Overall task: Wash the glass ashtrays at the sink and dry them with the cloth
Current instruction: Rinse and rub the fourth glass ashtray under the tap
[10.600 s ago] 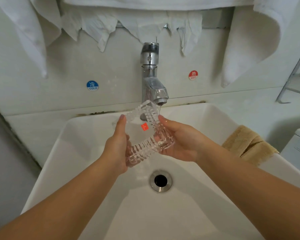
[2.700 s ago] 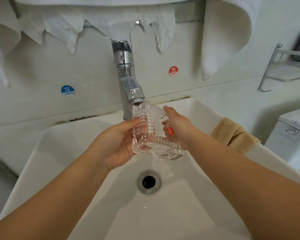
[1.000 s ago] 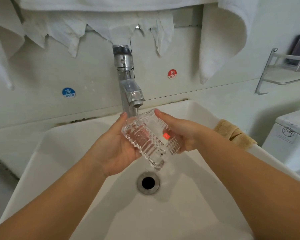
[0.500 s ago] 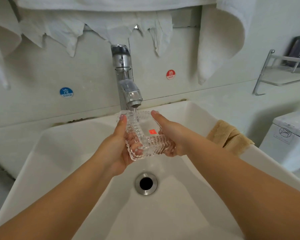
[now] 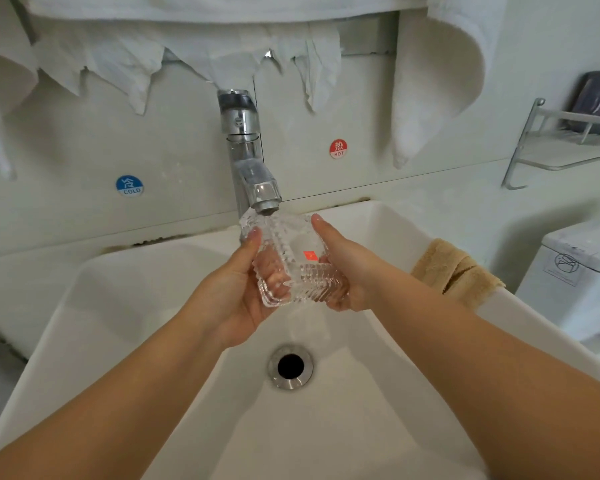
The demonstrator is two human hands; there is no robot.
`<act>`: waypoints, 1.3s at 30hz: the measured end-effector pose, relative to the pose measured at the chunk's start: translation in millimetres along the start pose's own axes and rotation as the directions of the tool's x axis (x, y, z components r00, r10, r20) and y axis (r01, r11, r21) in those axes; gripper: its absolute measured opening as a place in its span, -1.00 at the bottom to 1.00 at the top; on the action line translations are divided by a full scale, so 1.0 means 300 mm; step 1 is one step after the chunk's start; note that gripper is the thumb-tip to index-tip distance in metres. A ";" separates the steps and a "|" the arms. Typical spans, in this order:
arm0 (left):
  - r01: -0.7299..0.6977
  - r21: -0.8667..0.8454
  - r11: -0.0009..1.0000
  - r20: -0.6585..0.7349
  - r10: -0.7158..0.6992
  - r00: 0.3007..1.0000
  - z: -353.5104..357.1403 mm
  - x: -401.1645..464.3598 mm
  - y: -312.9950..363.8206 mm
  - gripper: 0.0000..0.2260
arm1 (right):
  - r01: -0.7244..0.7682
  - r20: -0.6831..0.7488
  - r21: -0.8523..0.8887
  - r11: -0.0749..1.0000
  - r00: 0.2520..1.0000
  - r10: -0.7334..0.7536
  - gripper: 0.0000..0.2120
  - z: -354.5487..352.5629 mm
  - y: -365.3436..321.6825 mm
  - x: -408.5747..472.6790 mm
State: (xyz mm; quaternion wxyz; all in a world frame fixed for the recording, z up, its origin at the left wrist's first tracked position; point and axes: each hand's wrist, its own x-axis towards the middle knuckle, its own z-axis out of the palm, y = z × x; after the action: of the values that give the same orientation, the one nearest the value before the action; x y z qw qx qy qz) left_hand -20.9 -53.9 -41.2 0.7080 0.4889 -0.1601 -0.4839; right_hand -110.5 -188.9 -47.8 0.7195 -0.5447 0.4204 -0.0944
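Now rinsing: glass ashtray (image 5: 293, 261) held at frame centre, just under the tap spout (image 5: 264, 199) and above the sink (image 5: 125, 306). Left hand (image 5: 238, 296) gripping its left side, fingers curled beneath and visible through the glass, thumb laid up the edge. Right hand (image 5: 343, 271) gripping the right side, thumb along the upper rim, fingers wrapped underneath. Small red sticker (image 5: 310, 255) showing through the base.

Likely risks: wet ribbed glass slipping from the grip and dropping into the hard basin near the drain (image 5: 290, 366), probably chipping. Far rim sitting very close to the spout, so a lift could knock glass on metal. Sticker may soak loose. Water flow itself hard to make out.

Tan cloth (image 5: 454, 271) folded on the sink's right edge, within reach for drying. Pale counter (image 5: 430, 202) behind the basin, white towels (image 5: 433, 81) hanging along the top of the frame, cold label (image 5: 129, 186) and hot label (image 5: 338, 148) on the wall, metal rack (image 5: 561, 140) upper right, toilet tank (image 5: 579, 271) at right.
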 end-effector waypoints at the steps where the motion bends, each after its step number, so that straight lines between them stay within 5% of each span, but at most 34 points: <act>1: 0.000 0.039 0.999 -0.007 0.000 1.000 -0.005 0.000 0.000 -0.53 | 0.023 -0.005 -0.021 1.000 1.000 -0.023 -0.32 0.009 0.001 0.002; 5: -0.019 0.153 0.988 -0.050 0.027 0.998 -0.009 0.002 -0.002 -0.55 | 0.103 -0.116 -0.130 0.986 0.986 -0.119 -0.30 0.029 -0.004 -0.018; 9: -0.131 0.426 0.895 -0.117 0.198 0.973 0.005 0.009 -0.021 -0.75 | 0.135 -0.185 -0.157 0.978 0.969 -0.163 -0.38 0.025 -0.010 -0.034; 12: -0.163 0.516 0.841 -0.148 0.275 0.950 0.012 0.002 -0.030 -0.54 | 0.110 -0.173 -0.177 0.978 0.975 -0.141 -0.30 0.036 -0.010 -0.047; 15: -0.128 0.496 0.859 -0.282 0.299 0.912 0.004 0.002 -0.020 -0.53 | 0.119 -0.154 -0.228 0.966 0.976 -0.157 -0.34 0.058 0.001 -0.057; 20: 0.017 0.293 0.956 -0.458 0.125 0.880 -0.009 0.003 -0.001 -0.41 | 0.231 -0.118 -0.369 0.900 0.949 -0.292 -0.41 0.085 0.009 -0.082; 24: 0.150 0.197 0.969 -0.311 -0.084 0.947 -0.040 0.001 0.019 -0.34 | 0.318 -0.092 -0.425 0.848 0.916 -0.390 -0.38 0.089 0.004 -0.077; 28: 0.177 0.151 0.973 -0.101 -0.163 0.981 -0.079 -0.030 0.090 -0.68 | 0.356 -0.020 -0.479 0.802 0.909 -0.416 -0.39 0.049 -0.029 -0.078; 32: 0.181 0.448 0.876 0.013 -0.208 0.978 -0.118 -0.057 0.130 -0.84 | 0.432 0.156 -0.516 0.740 0.897 -0.414 -0.38 0.057 -0.012 -0.079; 35: 0.097 0.631 0.769 -0.043 -0.090 0.995 -0.112 -0.057 0.112 -0.70 | 0.481 0.171 -0.547 0.685 0.866 -0.470 -0.43 0.087 0.009 -0.085; 39: -0.016 0.519 0.855 -0.129 0.097 0.987 -0.085 -0.044 0.081 -0.74 | 0.460 -0.085 -0.283 0.842 0.862 -0.499 -0.47 0.089 -0.017 -0.063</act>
State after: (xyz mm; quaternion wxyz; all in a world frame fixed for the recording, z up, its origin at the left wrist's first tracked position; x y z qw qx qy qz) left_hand 3.4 -27.7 -29.4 0.5752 0.6906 -0.2444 -0.3640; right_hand -101.9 -160.7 -32.5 0.5623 -0.7107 0.3337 -0.2596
